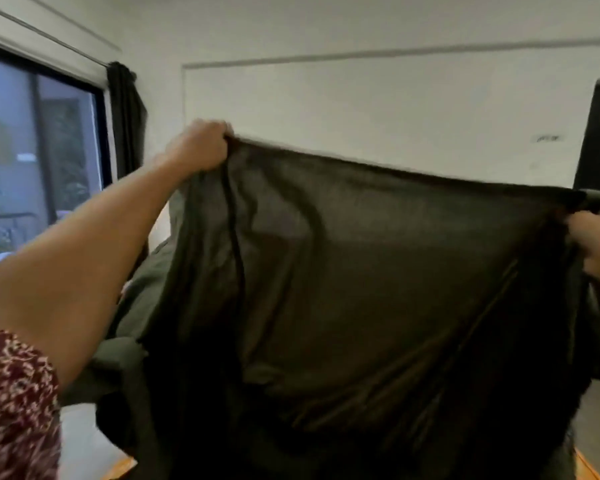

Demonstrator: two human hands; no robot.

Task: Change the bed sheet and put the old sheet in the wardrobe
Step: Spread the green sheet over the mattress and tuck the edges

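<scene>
A pale surface (84, 441), possibly the bed's mattress, is showing at the lower left, with bunched dark olive-green cloth (136, 299) appearing to be lying across its far side.

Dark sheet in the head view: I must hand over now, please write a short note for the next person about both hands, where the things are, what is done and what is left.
Left hand: raised, grips one top corner of the sheet.
Right hand: lower, at the right edge of the view, grips the other top corner.
Sheet: spread in the air between the hands, hanging down in front of the wall; more cloth trails down to the left.
Bed and wardrobe: hidden or not clearly in view.
Done: cannot tell whether this is the old or the new sheet.
Left: lay or fold it accordingly; put the old sheet in the wardrobe.
</scene>
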